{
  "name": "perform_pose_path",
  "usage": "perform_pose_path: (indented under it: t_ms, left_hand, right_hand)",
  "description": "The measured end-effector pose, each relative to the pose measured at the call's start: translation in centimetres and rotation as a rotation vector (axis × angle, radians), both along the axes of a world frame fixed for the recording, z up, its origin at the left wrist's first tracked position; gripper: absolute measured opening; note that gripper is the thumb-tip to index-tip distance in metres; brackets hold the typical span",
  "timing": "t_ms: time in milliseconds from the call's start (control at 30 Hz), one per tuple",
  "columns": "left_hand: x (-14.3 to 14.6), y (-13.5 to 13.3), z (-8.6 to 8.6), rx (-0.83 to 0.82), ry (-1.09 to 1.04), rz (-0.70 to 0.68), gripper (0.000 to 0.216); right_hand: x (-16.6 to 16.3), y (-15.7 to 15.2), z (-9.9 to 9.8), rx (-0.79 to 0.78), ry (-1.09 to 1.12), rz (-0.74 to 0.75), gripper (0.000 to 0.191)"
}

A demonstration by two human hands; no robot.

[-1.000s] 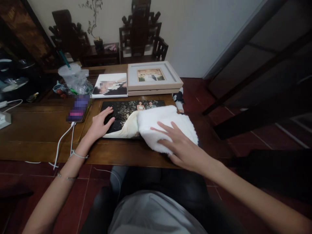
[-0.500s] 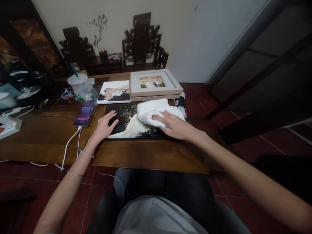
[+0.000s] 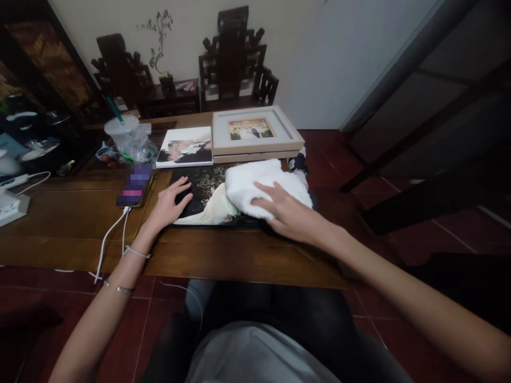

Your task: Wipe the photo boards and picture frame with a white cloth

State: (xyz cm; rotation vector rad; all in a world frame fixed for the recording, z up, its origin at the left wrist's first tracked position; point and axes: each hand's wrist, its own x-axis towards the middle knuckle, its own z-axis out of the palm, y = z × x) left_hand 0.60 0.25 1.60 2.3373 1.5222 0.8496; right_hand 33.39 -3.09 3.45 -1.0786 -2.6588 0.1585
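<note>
A dark photo panel (image 3: 205, 183) with a pale dress in its picture lies flat near the front edge of the wooden table. On its left end rests my left hand (image 3: 172, 201), fingers apart and holding nothing. My right hand (image 3: 285, 210) presses a white towel (image 3: 255, 181) onto the right part of the panel. The fingers of that hand lie over the cloth, with part of it between them. The bunched towel hides the panel's right side and reaches its right end.
Behind the panel lie a white photo print (image 3: 187, 146) and stacked wooden picture frames (image 3: 255, 133). To the left are a charging phone (image 3: 137, 184), its white cable (image 3: 104, 239), a plastic cup in a bag (image 3: 128, 135) and a power strip (image 3: 14, 207).
My right hand has shifted slightly right and down with the towel, and its fingers now show on top of the cloth. The left hand stays on the panel.
</note>
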Motion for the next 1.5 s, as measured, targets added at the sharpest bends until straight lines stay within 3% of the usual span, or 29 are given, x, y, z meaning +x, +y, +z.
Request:
perform_pose_path:
  t_ms: [133, 233, 533, 667, 800, 1000, 1100, 1200, 1333, 1500]
  left_hand:
    - [0.2, -0.3, 0.0, 0.005, -0.015, -0.002, 0.047]
    - [0.3, -0.4, -0.1, 0.005, -0.018, 0.012, 0.048]
    - [-0.1, -0.2, -0.1, -0.008, -0.014, -0.010, 0.049]
    - [0.0, -0.3, -0.1, -0.010, -0.024, -0.002, 0.049]
    - [0.2, -0.4, -0.1, -0.011, -0.036, 0.014, 0.047]
    - [0.2, -0.1, -0.3, -0.016, -0.049, 0.023, 0.044]
    - [0.2, -0.1, -0.3, -0.023, -0.044, 0.037, 0.044]
    - [0.3, -0.1, -0.2, -0.025, -0.044, 0.037, 0.043]
    - [0.2, -0.1, -0.1, -0.008, -0.060, 0.027, 0.043]
    - [0.1, -0.1, 0.0, 0.004, -0.062, 0.028, 0.041]
  right_hand:
    - [1.1, -4.6, 0.2, 0.011, 0.011, 0.146, 0.057]
    - [1.3, -4.6, 1.0, -0.001, 0.024, 0.148, 0.057]
    - [-0.2, 7.1, 3.7, -0.129, 0.042, -0.048, 0.043]
    - [-0.1, 9.4, 3.9, -0.140, 0.066, -0.076, 0.038]
    - [-0.2, 6.4, 2.8, -0.085, -0.004, -0.089, 0.044]
    - [0.6, -3.1, 0.3, 0.003, 0.026, 0.033, 0.052]
    - [1.2, -6.5, 0.3, -0.012, 0.037, 0.129, 0.060]
    - [1.4, -7.7, 1.5, -0.058, 0.021, 0.180, 0.062]
    - [1.1, -5.6, 3.2, -0.083, -0.012, 0.152, 0.057]
    - [0.4, 1.5, 3.6, -0.062, -0.018, 0.028, 0.046]
